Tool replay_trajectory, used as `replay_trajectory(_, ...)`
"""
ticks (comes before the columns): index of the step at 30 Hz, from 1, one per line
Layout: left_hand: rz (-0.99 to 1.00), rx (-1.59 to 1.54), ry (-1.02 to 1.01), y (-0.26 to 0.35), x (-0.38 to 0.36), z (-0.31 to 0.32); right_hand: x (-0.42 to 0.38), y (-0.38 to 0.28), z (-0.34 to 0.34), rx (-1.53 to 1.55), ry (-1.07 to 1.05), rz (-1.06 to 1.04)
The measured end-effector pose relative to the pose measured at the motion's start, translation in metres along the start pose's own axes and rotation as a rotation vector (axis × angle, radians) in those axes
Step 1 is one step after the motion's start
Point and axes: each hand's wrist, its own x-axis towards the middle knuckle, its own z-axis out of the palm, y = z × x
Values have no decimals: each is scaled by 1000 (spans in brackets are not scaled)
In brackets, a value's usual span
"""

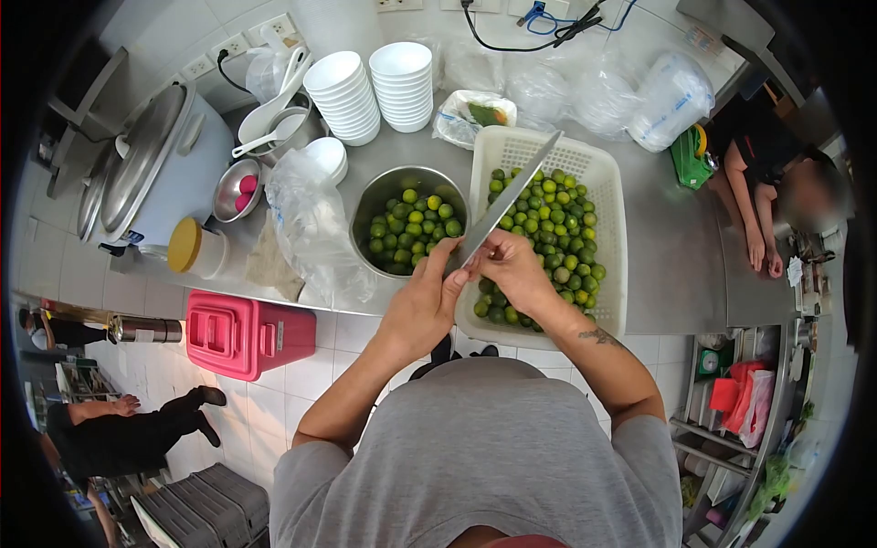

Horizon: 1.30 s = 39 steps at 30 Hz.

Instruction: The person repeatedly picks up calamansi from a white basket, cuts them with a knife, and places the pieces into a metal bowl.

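A long knife (516, 189) points up and to the right, its blade across the left part of a white basket (610, 196) of green limes (571, 239). My left hand (422, 303) and my right hand (513, 267) meet at the knife's lower end, both with fingers bent in a pinch. The handle is hidden among the fingers, and I cannot make out which hand grips it or whether something small is between them. Left of the basket stands a steel pot (358, 228) with more limes (416, 224), close to my left hand.
Stacked white bowls (400, 82), a plastic bag (315, 215) and a yellow-lidded tub (187, 245) are on the steel counter (671, 265). A pink bin (247, 333) stands below. Other people are at the right and lower left.
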Motion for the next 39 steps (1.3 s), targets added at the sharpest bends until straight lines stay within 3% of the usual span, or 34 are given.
replay_trajectory(6,12,-107,31,-14,9,-2,7,-12,2,28,-113,62)
replay_trajectory(9,32,-110,102,-16,9,-11,28,-22,-20,-298,54,46)
replay_trajectory(12,8,-102,257,-22,9,-15,66,6,-99,-1164,382,-378)
replay_trajectory(14,-55,-144,250,-21,10,-23,74,14,-134,-1295,453,-59)
replay_trajectory(18,-87,-174,256,-22,9,-31,75,33,-162,-1482,315,7)
replay_trajectory(21,-104,-161,202,-16,4,-34,72,27,-157,-1167,305,9)
replay_trajectory(24,-86,-160,128,-12,1,-33,52,-10,-119,-187,268,121)
replay_trajectory(27,-10,-149,80,-14,-2,-27,32,-15,-93,211,179,65)
replay_trajectory(31,102,-97,58,-19,-2,-15,18,-10,-68,332,145,-2)
replay_trajectory(39,82,50,-19,-15,-12,-9,13,-4,-39,306,167,-2)
